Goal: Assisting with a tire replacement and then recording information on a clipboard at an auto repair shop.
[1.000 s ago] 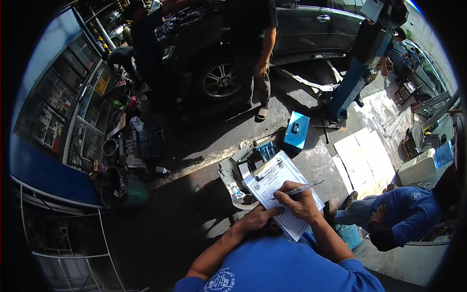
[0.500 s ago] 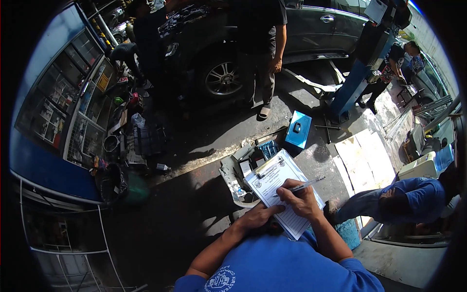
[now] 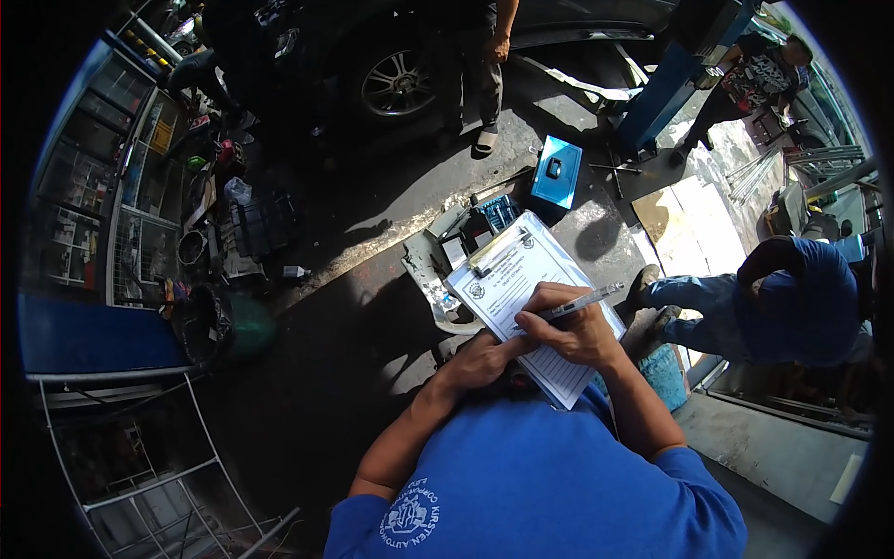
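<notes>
A clipboard (image 3: 510,289) with a white printed form under its metal clip lies tilted in front of my chest. My left hand (image 3: 477,361) grips its lower left edge, the fingers partly hidden beneath the board. Closed round a clear-barrelled pen (image 3: 589,299), my right hand (image 3: 570,326) rests on the middle of the form. The pen's rear end points up and to the right. Its tip is close to the paper, but I cannot tell whether it touches.
Beyond the clipboard lie a blue metal toolbox (image 3: 556,173) and a tray of tools (image 3: 438,279). A person (image 3: 480,84) stands by a dark car (image 3: 577,20); another in blue (image 3: 801,303) is at my right. A blue lift post (image 3: 666,98) and flattened cardboard (image 3: 689,228) are farther right.
The view has tilted downward, so the surroundings sit higher. My right hand still holds the pen and has shifted slightly on the form. The person in blue at right has moved to a different pose.
</notes>
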A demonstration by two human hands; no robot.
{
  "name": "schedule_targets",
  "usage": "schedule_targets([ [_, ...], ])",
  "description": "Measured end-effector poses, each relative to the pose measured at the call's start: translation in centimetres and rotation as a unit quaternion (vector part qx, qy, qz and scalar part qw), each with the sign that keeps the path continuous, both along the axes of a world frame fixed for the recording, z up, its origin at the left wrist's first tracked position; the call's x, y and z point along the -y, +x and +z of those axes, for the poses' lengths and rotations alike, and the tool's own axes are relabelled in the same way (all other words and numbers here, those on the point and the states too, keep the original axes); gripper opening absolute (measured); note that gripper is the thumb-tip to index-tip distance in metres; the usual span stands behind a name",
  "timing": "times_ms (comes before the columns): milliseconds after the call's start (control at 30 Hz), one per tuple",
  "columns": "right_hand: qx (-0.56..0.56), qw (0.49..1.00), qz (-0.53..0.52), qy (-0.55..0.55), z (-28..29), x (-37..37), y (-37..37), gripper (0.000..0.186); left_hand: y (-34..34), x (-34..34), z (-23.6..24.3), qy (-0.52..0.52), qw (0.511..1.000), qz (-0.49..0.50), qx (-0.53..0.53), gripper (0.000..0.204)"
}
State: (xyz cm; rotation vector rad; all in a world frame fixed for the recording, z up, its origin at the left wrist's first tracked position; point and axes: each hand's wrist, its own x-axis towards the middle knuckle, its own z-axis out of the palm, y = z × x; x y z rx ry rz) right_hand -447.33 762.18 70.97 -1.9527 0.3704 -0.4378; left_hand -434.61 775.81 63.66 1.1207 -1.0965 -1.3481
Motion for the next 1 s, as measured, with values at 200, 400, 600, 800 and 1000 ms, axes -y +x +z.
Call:
schedule_targets([
  [200, 0.009, 0.998, 0.011, -0.067, -0.5, -0.4, -0.3, 0.015, 0.0, -0.4, 0.0, -0.086, 0.992, -0.002, 0.091, 0.029],
  [400, 0.019, 0.998, 0.013, -0.064, -0.6, -0.2, -0.3, 0.013, -0.1, 0.0, 1.7, -0.039, 0.997, 0.012, 0.058, 0.030],
  [600, -0.001, 0.995, 0.026, -0.092, -0.1, -0.1, -0.2, 0.013, -0.3, 0.0, 1.6, -0.046, 0.997, 0.033, 0.042, 0.031],
  [800, 0.024, 0.996, 0.011, -0.090, -0.8, -0.2, -0.2, 0.013, 0.0, 0.1, 1.2, -0.036, 0.999, -0.009, 0.018, 0.035],
  [1000, 0.025, 0.998, 0.004, -0.058, -1.1, -0.1, -0.3, 0.015, -0.5, 0.2, 1.9, -0.033, 0.998, 0.036, 0.025, 0.029],
])
